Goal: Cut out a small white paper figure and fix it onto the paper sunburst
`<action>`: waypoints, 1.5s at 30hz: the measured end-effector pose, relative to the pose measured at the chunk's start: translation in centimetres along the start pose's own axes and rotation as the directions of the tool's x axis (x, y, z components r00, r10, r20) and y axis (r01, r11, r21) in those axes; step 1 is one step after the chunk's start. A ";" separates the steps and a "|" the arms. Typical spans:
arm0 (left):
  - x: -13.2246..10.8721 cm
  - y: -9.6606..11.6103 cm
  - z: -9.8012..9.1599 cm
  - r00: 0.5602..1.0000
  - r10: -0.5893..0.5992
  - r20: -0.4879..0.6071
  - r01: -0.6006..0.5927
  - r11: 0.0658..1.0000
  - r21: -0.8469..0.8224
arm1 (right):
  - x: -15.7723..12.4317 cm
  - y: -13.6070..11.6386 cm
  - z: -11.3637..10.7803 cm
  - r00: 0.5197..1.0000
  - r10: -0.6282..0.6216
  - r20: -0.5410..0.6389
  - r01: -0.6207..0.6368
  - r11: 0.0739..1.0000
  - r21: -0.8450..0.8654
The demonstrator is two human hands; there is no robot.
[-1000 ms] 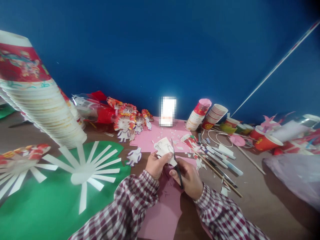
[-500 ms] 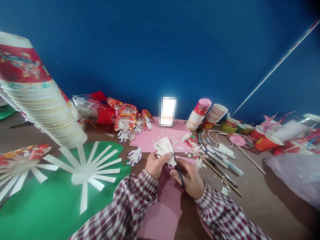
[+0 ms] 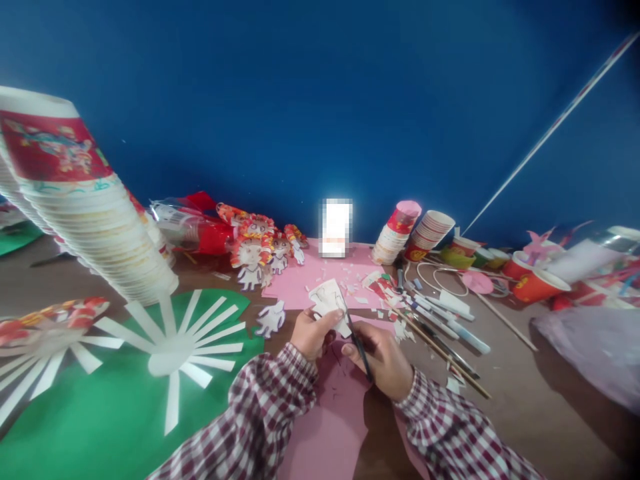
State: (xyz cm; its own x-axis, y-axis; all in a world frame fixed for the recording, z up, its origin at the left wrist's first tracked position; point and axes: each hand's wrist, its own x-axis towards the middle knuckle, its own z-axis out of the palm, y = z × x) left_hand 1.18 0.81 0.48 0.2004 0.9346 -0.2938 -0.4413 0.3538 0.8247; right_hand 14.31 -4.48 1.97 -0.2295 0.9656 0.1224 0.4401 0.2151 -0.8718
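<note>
My left hand [image 3: 311,335] pinches a small white paper piece with a drawn figure [image 3: 327,300], held just above the table. My right hand [image 3: 383,360] is closed round black-handled scissors [image 3: 356,339], whose blades reach into the right edge of that paper. Both hands hover over a pink paper sheet [image 3: 330,413] lying on the brown table [image 3: 520,393]. Checked red-and-white sleeves cover both forearms.
A tall leaning stack of paper cups [image 3: 75,207] rises at the left over a green sheet with a white sunburst cutout [image 3: 175,347]. Finished paper dolls [image 3: 255,250], more cup stacks [image 3: 400,230], pens and wooden sticks [image 3: 440,327], red cups [image 3: 537,283] and a plastic bag [image 3: 590,347] crowd the back and right.
The view has tilted slightly, so everything sits a little lower. The hands, paper and scissors keep nearly the same pose; the scissors have shifted a little along the paper's edge.
</note>
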 end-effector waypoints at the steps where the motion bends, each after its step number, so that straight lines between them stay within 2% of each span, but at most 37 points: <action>1: 0.2 -0.2 -0.1 1.000 0.009 0.015 -0.009 1.000 -0.011 | 0.0 0.0 0.0 1.000 0.001 0.000 -0.001 1.000 0.009; 4: 0.5 -0.8 -0.3 0.999 0.022 0.045 -0.019 0.998 -0.052 | 0.0 0.1 0.1 1.000 0.008 0.006 -0.008 0.999 0.031; 13: -0.1 -0.1 0.2 1.000 -0.013 -0.028 0.012 1.000 -0.015 | -0.1 0.2 0.2 1.000 0.018 0.001 -0.018 0.999 0.031; 20: 0.3 -0.7 -0.1 0.999 0.041 0.030 -0.041 0.999 -0.007 | 0.1 0.3 0.3 1.000 0.021 0.004 -0.021 0.999 0.028; 24: 0.1 -0.6 0.0 0.998 0.056 0.017 -0.056 0.998 0.001 | 0.1 0.2 0.3 1.000 0.004 -0.005 -0.004 0.999 0.034; 33: 0.2 -0.2 0.1 1.000 -0.012 -0.027 0.013 1.000 0.027 | 0.0 0.1 0.2 1.000 0.009 -0.007 -0.009 1.000 0.008; 45: 0.1 -0.1 0.1 0.999 -0.018 -0.048 0.021 0.998 0.063 | 0.0 0.0 0.3 1.000 0.021 -0.008 -0.022 1.000 -0.006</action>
State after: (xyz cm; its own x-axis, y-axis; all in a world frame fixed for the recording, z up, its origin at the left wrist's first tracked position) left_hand 1.34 0.83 0.48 0.1661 0.9287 -0.3315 -0.3814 0.3705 0.8469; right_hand 14.09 -4.54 1.86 -0.2129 0.9711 0.1075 0.4505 0.1952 -0.8712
